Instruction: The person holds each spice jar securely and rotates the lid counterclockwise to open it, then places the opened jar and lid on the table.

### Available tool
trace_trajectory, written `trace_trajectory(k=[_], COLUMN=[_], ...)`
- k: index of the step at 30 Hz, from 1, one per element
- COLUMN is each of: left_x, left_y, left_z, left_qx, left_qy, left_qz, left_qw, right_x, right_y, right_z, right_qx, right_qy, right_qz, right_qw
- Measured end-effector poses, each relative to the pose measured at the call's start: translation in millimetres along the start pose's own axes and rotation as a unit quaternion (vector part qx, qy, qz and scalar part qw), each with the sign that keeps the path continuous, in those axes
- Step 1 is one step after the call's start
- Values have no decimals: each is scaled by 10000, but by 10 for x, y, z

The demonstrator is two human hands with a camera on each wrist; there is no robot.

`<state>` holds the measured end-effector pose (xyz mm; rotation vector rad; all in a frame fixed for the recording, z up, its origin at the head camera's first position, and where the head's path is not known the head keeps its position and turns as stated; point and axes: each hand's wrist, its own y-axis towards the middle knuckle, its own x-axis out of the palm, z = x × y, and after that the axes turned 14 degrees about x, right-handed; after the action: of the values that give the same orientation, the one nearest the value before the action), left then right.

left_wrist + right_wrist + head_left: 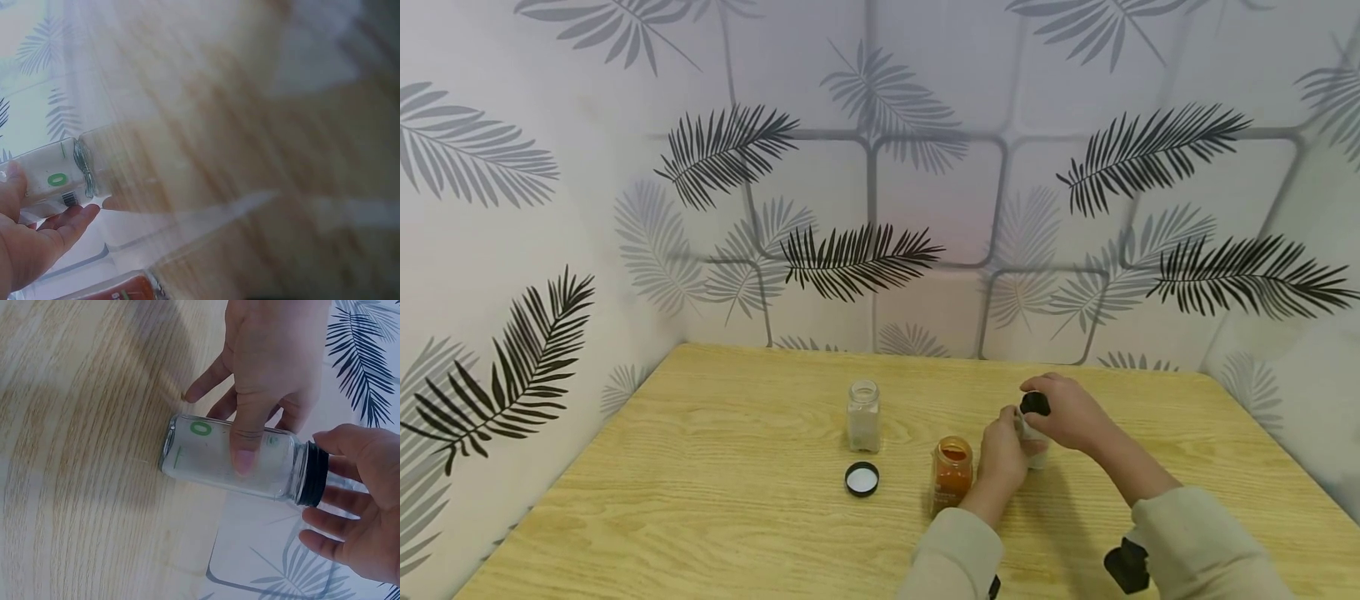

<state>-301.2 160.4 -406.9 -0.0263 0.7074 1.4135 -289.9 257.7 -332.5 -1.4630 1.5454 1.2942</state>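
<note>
A square glass jar (200, 453) with white contents and green print stands upright on the wooden table, near the right. My left hand (1003, 454) grips its body, the thumb laid along one side in the right wrist view. On the jar's mouth sits a black lid (315, 475), and the fingers and thumb of my right hand (1071, 414) hold it round its edge. Just left of my left hand stands a lidless jar of orange-red powder (952, 475), its base partly hidden by my left sleeve.
A second lidless glass jar (864, 421) with whitish contents stands further left. In front of it a black lid (862, 479) lies with its white inside up. The wooden table (700, 467) reaches back to a leaf-patterned wall (820, 192).
</note>
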Motion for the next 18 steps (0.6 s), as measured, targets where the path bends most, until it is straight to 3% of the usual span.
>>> trace_trajectory(k=[9,18], left_x=[3,-1], left_y=[-2,-1], left_z=[10,4], left_qx=[-43,47], left_qy=[99,116], left_qz=[-27,17], left_qw=[9999,9999], right_x=[56,79], right_y=[-13,-2], right_z=[-38,-30], right_qx=[651,603], right_qy=[-330,-176], right_qz=[331,341], right_qw=[9968,9974])
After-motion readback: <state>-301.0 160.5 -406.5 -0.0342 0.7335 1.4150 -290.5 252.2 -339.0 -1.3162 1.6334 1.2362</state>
